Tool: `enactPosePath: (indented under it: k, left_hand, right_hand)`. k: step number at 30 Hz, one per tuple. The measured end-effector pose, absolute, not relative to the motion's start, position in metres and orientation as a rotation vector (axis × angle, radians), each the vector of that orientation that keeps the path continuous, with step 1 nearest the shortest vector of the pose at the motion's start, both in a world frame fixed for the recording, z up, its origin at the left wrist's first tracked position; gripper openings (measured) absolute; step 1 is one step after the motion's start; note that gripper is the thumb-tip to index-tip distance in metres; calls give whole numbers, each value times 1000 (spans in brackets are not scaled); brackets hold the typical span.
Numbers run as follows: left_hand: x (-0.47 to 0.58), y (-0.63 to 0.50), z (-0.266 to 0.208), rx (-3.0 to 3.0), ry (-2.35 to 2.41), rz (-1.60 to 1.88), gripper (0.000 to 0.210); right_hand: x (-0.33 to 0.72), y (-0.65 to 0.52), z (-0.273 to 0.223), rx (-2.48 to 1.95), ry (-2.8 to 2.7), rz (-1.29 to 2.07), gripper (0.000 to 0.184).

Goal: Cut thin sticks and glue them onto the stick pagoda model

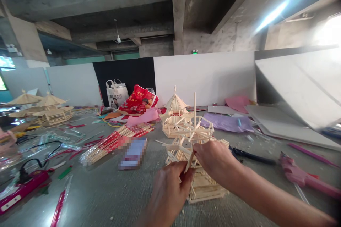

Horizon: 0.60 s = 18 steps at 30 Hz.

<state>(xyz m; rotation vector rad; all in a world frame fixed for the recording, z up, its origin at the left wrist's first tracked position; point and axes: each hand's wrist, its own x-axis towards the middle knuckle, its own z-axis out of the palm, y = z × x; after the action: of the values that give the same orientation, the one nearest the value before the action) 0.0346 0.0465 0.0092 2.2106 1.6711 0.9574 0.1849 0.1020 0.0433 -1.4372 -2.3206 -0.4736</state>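
Note:
A model pavilion of thin wooden sticks [207,181] stands half-framed on the table, with an upright stick rising from its top. My left hand [170,188] is closed at its near left side, thumb and fingers pinching a short wooden stick [190,160]. The fingers of my right hand [214,156] are closed around the upper end of the same stick; its fingertips are partly hidden. Just behind stands another stick pavilion [175,108] with a pointed roof. To the left lies a bundle of wooden sticks [114,145] in red and clear wrapping.
A pink glue gun [301,173] and dark-handled pliers or cutters [253,156] lie at the right. A blurred phone-like object [133,153] is left of the hands. A magenta power strip [25,188] lies far left, while more stick pavilions [50,110] stand behind it.

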Motion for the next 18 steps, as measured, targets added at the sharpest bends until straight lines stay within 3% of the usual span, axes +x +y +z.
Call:
enactPosePath:
  k: [13,18]
  left_hand:
    - [35,46,8,2223,1641,979,27]
    - [35,45,9,2232,1619,995,29]
  right_hand:
    - [186,96,49,-1522,-2436,-415,19]
    - [191,85,49,-1480,-2469,-416,11]
